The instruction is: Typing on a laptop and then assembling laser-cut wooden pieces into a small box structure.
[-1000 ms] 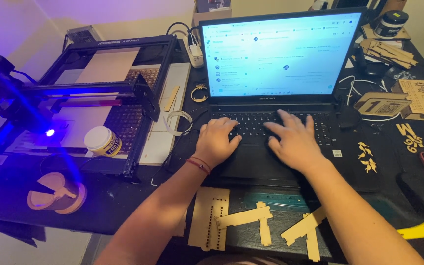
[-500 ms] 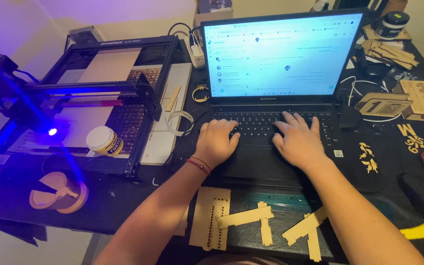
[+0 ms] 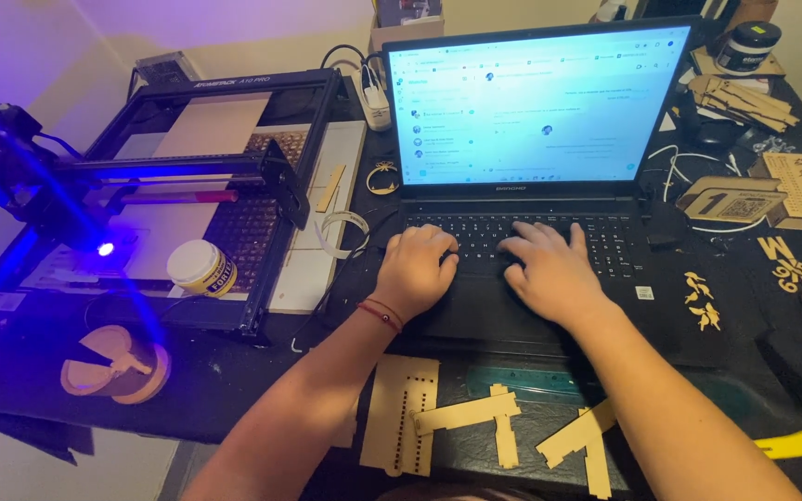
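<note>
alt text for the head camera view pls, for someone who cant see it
A person's left hand and right hand rest on the keyboard of an open laptop on a dark desk. A laser engraver glows blue at left; wooden cutouts lie near the front edge.

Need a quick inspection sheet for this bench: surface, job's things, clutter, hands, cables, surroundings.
Surface: dark table, crowded.
Job's things: open laptop, screen lit.
Clutter: cut wooden pieces at the near edge, more wooden parts at the back right, small lidded jar on the laser engraver, yellow tool.
Hands: left hand and right hand both rest on the keyboard, holding nothing.
Cables: white cables right of the laptop, black ones behind the engraver.
Surroundings: blue-violet glow from the engraver on the wall.
</note>
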